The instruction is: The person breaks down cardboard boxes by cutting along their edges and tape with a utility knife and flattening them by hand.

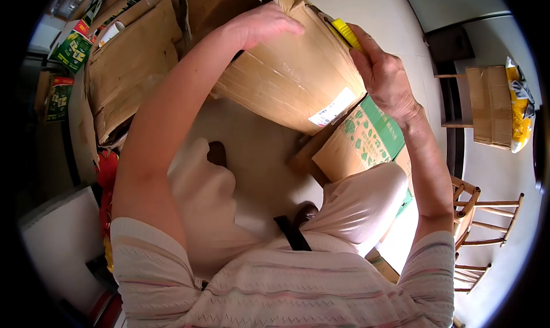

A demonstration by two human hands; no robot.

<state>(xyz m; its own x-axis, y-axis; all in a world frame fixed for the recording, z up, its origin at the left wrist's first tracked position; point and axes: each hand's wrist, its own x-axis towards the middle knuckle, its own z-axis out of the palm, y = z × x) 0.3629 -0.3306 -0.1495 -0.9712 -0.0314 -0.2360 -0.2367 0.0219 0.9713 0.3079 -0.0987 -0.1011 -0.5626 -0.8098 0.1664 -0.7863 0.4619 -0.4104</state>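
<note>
In front of my legs, a large brown cardboard box (292, 70) stands tilted, with a white barcode label low on its side and torn flaps at the top. My left hand (269, 27) lies against it near the upper edge, fingers stretched out over the cardboard; some fingertips are hard to make out. On the box's far right edge, my right hand (387, 79) is closed round a yellow ribbed handle, seemingly a utility knife (346, 33). Its blade end is against the box edge and cannot be seen clearly.
Flattened cardboard (134, 64) is stacked at the left, beside green printed cartons (71, 47). By my right knee sits a green-and-brown printed box (364, 133). Bamboo chairs (487, 213) stand at the right, below another box (490, 105) and a yellow bag (520, 119).
</note>
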